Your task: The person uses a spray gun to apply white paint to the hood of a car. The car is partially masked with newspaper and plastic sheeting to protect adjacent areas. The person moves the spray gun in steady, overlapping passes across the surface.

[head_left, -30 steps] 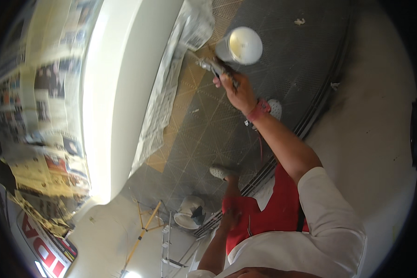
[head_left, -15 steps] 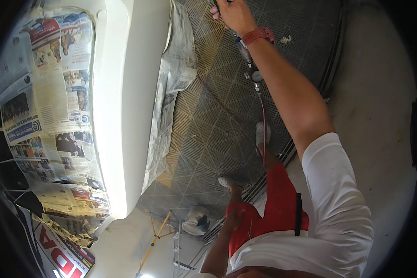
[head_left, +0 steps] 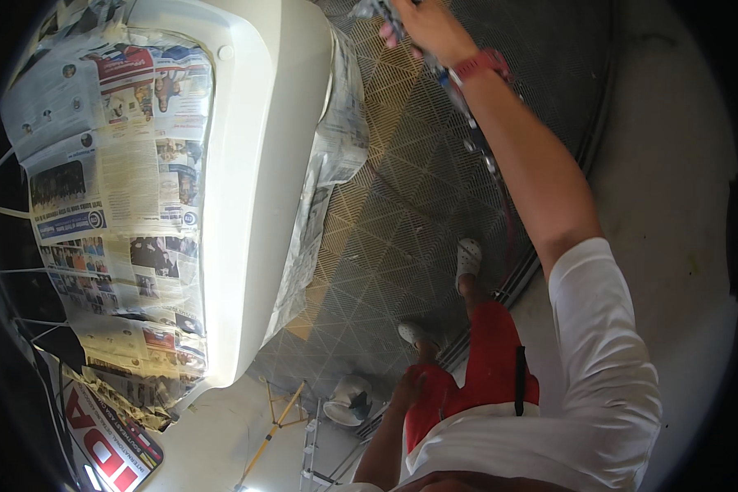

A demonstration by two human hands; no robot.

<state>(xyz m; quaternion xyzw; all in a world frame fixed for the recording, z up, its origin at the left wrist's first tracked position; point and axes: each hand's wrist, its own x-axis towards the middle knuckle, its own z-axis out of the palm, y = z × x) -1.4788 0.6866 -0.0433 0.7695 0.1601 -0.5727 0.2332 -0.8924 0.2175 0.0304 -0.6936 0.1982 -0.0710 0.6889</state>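
My right hand (head_left: 439, 34) is stretched far forward at the top, its fingers closed round a spray gun (head_left: 394, 18). The gun is partly cut off by the picture's upper edge. Below the wrist hang metal fittings (head_left: 470, 144) joined to a thin reddish hose (head_left: 510, 221), partly behind my forearm. My left hand (head_left: 412, 387) lies on my thigh in red trousers, fingers apparently laid flat and holding nothing. To the left of the gun stands a long, glossy white vehicle body panel (head_left: 258, 164); the gun is apart from it.
Newspaper sheets (head_left: 131, 197) cover the area left of the panel; more masking paper (head_left: 336, 148) hangs along its right edge. A yellow stand (head_left: 277, 425), a whitish rounded object (head_left: 348, 400) and a printed sign (head_left: 107, 447) are below. Patterned grey floor tiles (head_left: 385, 246) lie beneath.
My right hand has moved slightly right and nearer, and more of the spray gun shows. The panel sits farther right in the picture as the view shifted. My left hand stays on my thigh.
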